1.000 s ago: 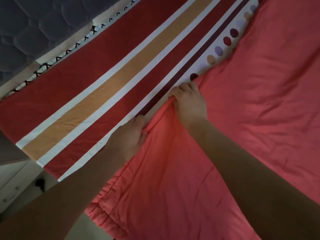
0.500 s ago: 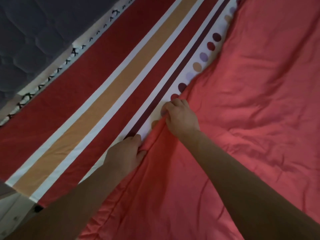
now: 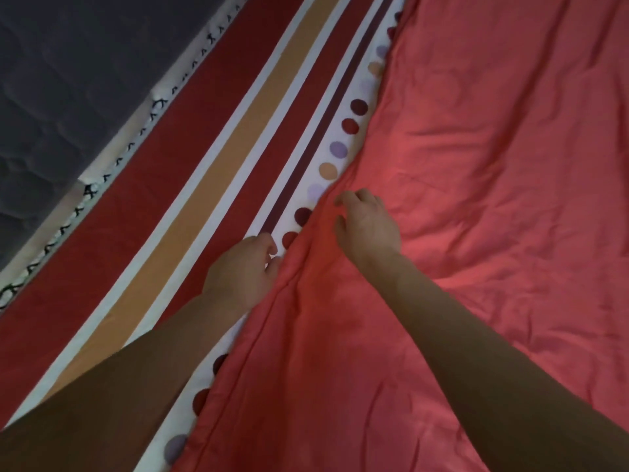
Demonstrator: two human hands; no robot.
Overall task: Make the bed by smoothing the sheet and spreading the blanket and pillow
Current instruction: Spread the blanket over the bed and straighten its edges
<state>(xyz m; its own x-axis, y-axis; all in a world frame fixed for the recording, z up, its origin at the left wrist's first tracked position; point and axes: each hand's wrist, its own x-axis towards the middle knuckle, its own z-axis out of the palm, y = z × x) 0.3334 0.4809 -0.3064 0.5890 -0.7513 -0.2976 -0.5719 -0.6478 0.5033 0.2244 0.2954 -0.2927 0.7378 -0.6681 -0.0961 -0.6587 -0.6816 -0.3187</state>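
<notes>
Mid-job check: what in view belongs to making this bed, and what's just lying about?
Belongs to the job: coral blanket; striped sheet with dots; left hand at the blanket's edge; right hand over the blanket.
Just there: grey quilted surface; patterned trim strip beside the sheet.

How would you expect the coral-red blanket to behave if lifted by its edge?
Probably floppy: the coral-red blanket lies in creases and soft folds. Likely light yet puffy, given its thick stitched edge beside the left hand. It may slide readily over the smooth striped sheet.
</notes>
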